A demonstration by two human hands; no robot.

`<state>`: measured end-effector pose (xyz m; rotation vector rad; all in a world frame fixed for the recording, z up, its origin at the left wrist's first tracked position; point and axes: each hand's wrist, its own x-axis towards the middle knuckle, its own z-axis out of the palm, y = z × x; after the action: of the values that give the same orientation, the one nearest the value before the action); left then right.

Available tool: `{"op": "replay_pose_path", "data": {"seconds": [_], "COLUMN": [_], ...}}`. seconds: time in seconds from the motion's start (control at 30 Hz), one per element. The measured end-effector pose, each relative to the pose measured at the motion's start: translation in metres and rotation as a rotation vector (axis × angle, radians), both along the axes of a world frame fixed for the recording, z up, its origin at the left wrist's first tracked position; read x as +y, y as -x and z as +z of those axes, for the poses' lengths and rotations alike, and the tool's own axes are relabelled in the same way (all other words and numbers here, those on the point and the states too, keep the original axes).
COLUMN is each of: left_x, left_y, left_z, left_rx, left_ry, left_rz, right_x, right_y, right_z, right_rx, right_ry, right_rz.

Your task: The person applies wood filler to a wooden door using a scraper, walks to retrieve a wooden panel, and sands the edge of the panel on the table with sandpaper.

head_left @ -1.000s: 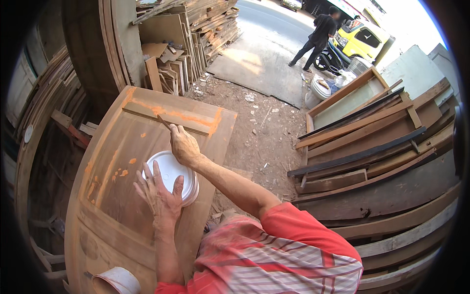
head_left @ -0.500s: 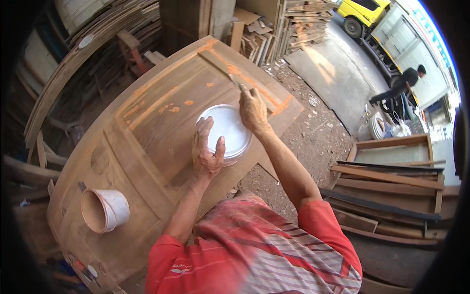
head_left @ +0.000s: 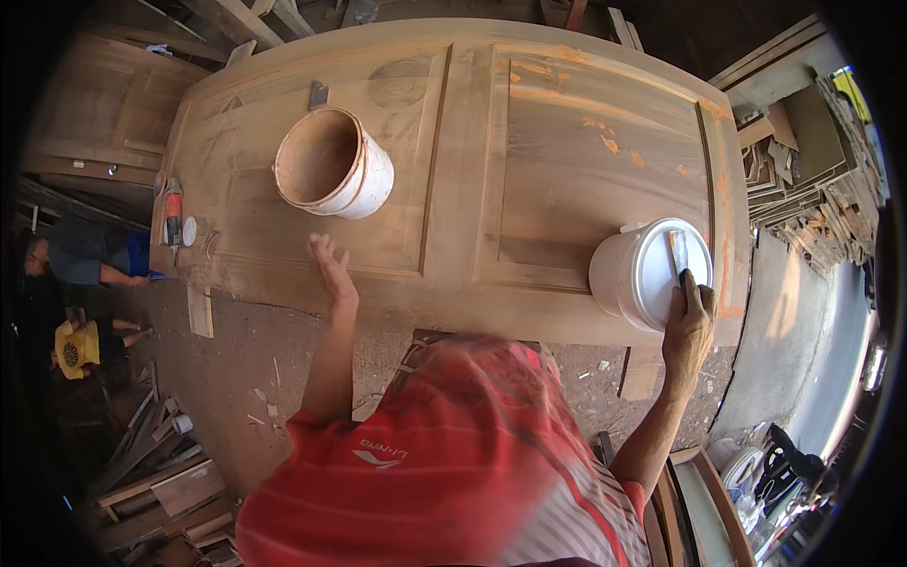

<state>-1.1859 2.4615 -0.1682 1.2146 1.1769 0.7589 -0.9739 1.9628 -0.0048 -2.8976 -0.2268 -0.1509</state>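
Note:
My right hand (head_left: 690,326) closes on the handle of a putty knife (head_left: 678,253), whose flat blade lies over the lid of a white lidded bucket (head_left: 624,274). This bucket stands on the right part of a large wooden door (head_left: 463,189) with orange filler patches. My left hand (head_left: 333,269) hangs open, fingers apart and holding nothing, above the door's near edge. Just beyond it is an open, smeared white bucket (head_left: 364,184), brown inside. A small grey metal plate (head_left: 319,94) lies behind that bucket.
A red and black power tool (head_left: 173,213) lies at the door's left end beside a small white disc (head_left: 190,231). Other people are at the left, one in a yellow shirt (head_left: 77,348). Stacked boards (head_left: 803,142) stand at the right; wood scraps (head_left: 165,472) lie lower left.
My view has swung left. My left hand has come off the white bucket's lid and moved left. My right hand has brought the putty knife from the door's surface to the lid.

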Motion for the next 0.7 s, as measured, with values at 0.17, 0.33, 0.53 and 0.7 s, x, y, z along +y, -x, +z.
{"op": "replay_pose_path", "data": {"seconds": [0.17,0.33,0.53,0.7], "left_x": [0.070,0.141,0.108,0.052], "left_y": [-0.042,-0.042,-0.089,-0.171], "left_z": [0.080,0.047,0.099,0.122], "left_rx": [0.002,-0.035,-0.003,-0.105], "left_ry": [0.158,0.348,0.198,0.145], "left_rz": [0.003,-0.377,-0.446,-0.672], "right_x": [0.018,0.050,0.062,0.052], "right_y": [-0.004,-0.003,0.005,0.015], "right_z": [0.004,0.005,-0.009,-0.012], "right_rx": [-0.034,-0.135,-0.120,-0.052], "right_ry": [-0.144,-0.169,-0.097,-0.005], "right_rz": [-0.075,-0.230,-0.316,-0.273]}}
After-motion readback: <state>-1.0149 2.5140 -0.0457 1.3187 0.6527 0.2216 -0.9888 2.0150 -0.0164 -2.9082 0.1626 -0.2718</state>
